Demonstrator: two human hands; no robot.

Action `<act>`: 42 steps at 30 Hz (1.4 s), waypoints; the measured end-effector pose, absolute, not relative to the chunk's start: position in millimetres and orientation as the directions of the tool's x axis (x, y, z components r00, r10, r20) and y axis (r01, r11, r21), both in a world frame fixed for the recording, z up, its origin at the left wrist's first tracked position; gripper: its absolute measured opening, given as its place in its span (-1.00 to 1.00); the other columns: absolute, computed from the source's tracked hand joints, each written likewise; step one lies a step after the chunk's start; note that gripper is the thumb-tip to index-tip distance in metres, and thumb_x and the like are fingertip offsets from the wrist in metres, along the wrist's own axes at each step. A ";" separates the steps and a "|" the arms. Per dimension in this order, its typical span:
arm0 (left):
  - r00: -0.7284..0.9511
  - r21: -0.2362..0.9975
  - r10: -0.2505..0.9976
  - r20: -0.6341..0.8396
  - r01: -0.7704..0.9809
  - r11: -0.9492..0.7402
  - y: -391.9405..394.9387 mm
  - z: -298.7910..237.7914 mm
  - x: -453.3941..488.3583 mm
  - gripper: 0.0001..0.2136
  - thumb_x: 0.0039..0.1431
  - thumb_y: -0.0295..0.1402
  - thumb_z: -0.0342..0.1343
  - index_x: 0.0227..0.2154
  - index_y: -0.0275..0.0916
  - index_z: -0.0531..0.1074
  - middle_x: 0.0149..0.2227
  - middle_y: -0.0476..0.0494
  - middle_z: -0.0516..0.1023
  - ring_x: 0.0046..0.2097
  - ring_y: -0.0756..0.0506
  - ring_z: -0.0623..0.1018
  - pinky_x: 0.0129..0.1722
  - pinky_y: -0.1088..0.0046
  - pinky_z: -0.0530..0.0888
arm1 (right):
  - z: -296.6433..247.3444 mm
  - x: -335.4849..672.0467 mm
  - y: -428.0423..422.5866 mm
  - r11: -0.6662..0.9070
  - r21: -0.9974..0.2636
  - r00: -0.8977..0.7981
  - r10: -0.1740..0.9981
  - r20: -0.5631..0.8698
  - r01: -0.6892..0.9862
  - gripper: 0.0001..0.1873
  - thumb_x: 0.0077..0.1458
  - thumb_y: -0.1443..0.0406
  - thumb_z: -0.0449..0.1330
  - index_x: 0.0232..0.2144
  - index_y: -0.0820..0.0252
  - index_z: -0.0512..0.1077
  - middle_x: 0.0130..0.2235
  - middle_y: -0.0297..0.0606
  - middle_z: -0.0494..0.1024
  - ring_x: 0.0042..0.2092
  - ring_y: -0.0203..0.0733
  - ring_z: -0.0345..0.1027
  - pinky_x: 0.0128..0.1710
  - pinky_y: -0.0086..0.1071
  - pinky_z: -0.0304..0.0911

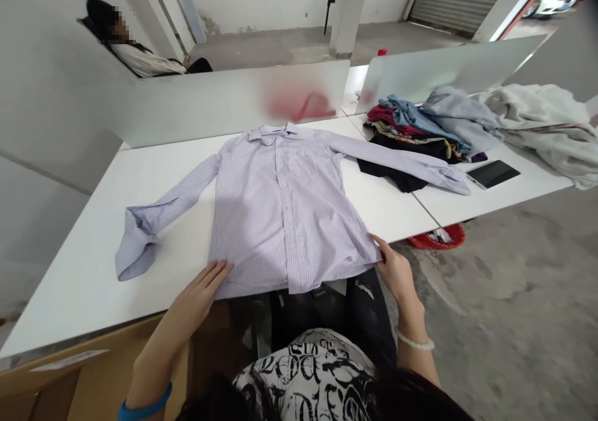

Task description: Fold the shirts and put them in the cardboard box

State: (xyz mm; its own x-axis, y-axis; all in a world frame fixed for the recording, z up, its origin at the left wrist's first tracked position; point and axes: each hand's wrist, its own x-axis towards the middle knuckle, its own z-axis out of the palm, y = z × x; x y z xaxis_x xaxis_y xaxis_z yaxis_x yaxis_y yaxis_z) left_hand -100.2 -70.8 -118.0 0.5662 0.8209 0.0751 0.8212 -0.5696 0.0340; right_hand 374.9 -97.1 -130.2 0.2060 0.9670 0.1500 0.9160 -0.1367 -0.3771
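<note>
Left hand and right hand on a lavender pinstriped shirt

The left hand lies open, its fingers spread on the shirt's hem, with a blue rubber wristband at its wrist. The right hand curves over the opposite corner of the hem, a white beaded bracelet at its wrist; whether it pinches the cloth, I cannot tell. Between the hands and below them are the person's ripped black jeans and black-and-white printed top. A brown cardboard box sits just below the left hand, against the edge of the white counter.

Ahead of both hands, the shirt lies flat on the counter, collar farthest off and sleeves spread, with a bunched cuff out past the left hand. Past the right hand, a red plastic basket sits on the grey concrete floor. Farther along the counter on that side are a heap of mixed clothes, a black tablet and a crumpled pale grey cloth. Beyond the collar stands a frosted white divider, and past it, farther left, a person sits reclined.
</note>
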 end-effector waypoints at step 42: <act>0.445 -0.043 0.891 0.087 0.895 -0.443 -28.5 -119.4 -29.4 -0.50 0.30 -0.17 -0.31 0.12 -0.32 0.31 0.16 -0.29 0.33 0.19 -0.32 0.30 0.10 -0.05 0.25 | -131.4 414.1 -125.8 -0.033 -0.816 -0.006 0.999 -0.044 0.577 -0.49 0.15 0.25 0.01 0.16 0.15 0.26 0.00 -0.15 0.49 -0.09 -0.18 0.43 -0.08 -0.32 0.36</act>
State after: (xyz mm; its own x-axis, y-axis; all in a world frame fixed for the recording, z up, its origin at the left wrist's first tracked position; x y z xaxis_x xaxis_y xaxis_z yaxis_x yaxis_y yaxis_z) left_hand -29.4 -28.5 -119.4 0.4453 0.8911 0.0872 0.8954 -0.4432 -0.0430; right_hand 414.1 -125.8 -131.4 -0.0056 0.9990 -0.0443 0.5774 -0.0329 -0.8158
